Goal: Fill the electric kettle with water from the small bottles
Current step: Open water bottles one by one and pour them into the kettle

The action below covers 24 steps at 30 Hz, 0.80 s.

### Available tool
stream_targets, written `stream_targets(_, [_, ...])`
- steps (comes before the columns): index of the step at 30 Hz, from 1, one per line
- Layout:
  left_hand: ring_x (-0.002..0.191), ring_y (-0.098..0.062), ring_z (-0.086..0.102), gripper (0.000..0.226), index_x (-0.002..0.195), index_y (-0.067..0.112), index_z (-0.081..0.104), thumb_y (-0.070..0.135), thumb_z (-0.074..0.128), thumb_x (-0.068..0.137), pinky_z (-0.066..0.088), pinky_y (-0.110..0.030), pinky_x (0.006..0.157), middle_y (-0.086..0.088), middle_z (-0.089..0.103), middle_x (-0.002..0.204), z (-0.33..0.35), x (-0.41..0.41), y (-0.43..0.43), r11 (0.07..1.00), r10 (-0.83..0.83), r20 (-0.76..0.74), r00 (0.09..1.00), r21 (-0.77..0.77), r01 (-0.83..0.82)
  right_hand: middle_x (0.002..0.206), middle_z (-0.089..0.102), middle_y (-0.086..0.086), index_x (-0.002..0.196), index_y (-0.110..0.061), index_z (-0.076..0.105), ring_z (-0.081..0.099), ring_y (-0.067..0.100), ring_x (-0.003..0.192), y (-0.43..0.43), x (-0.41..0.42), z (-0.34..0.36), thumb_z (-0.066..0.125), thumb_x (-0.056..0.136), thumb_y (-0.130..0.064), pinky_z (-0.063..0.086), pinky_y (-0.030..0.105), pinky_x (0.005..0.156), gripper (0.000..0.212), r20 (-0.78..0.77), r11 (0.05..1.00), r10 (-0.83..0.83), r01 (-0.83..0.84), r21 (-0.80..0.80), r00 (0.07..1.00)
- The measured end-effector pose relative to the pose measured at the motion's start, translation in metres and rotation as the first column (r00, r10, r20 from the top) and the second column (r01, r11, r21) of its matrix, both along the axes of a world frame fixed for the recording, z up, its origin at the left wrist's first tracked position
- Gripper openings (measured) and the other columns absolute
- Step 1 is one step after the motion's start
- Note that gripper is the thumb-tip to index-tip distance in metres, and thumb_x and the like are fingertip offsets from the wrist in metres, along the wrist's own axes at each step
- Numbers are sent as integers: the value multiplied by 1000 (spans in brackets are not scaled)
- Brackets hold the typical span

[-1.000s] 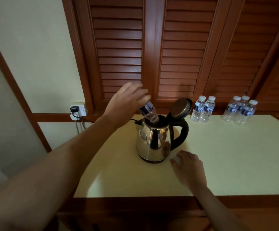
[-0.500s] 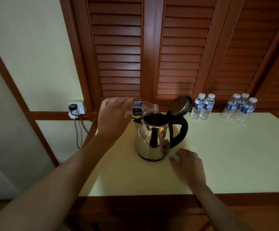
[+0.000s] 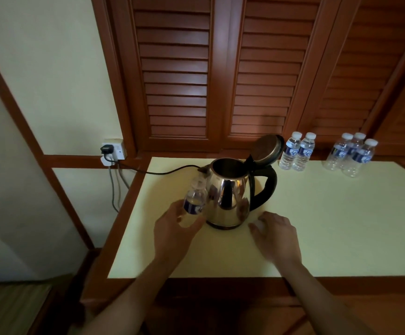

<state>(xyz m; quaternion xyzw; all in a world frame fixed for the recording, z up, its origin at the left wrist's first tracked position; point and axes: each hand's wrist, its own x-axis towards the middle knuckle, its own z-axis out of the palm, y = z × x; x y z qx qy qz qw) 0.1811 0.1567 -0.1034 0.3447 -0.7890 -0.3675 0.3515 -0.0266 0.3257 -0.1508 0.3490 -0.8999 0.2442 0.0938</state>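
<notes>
A shiny steel electric kettle with a black handle stands on the cream table, its lid tipped open to the back right. My left hand grips a small clear bottle with a blue label, held roughly upright just left of the kettle, neck up and without a cap. My right hand rests palm down on the table in front of the kettle; a small white thing shows under its fingers, too blurred to identify. Several capped small bottles stand at the back right.
A black cord runs from the kettle's base across the table's back left corner to a wall socket. Brown louvred doors stand behind the table. The table's left edge drops off beside my left arm; a further group of bottles stands at far right.
My left hand has swung the bottle away from the kettle's mouth, turned it from tipped down to upright, and lowered it to the kettle's left side. My right hand stayed put.
</notes>
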Motion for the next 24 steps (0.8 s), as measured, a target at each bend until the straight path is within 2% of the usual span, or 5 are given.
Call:
stream_targets(4, [96,2,62,54,124,32,61,50,80,77,44,-6,73,20,63,108,-10,6,5,997,-30,-9,1000,72,30,110,66,-8,108,-28,62,56,21,110,1,0,-1,55,90,-55,47,39,94,33,-3,1000,-1,1,5,1000])
stream_targets(10, [90,9,61,31,93,55,56,47,82,76,54,-19,77,25,65,95,-13,10,9,995,-50,-22,999,87,51,112,68,-4,109,-26,64,57,24,111,-1,1,-1,61,89,-52,47,40,93,34,-10,1000,-7,7,5,1000])
stream_targets(16, [95,10,59,51,111,40,54,53,83,71,52,-18,82,23,64,101,-19,10,5,986,-66,-9,998,155,67,107,65,-4,104,-28,73,54,25,100,5,6,1,60,90,-54,46,39,84,32,-66,1000,27,-27,-10,997])
stream_targets(20, [94,12,57,50,112,39,54,52,82,73,47,-12,80,27,60,96,-18,10,4,982,-96,5,995,163,94,96,60,-12,105,-30,72,51,18,89,7,23,7,44,91,-68,46,38,77,49,-111,973,231,-232,5,967])
stream_targets(24, [90,12,58,47,112,37,58,50,82,74,45,-8,75,27,61,93,-17,10,4,983,-97,7,995,159,95,96,58,-12,108,-23,68,50,13,89,-12,60,43,60,90,-54,45,33,77,36,-129,922,292,-315,-223,948])
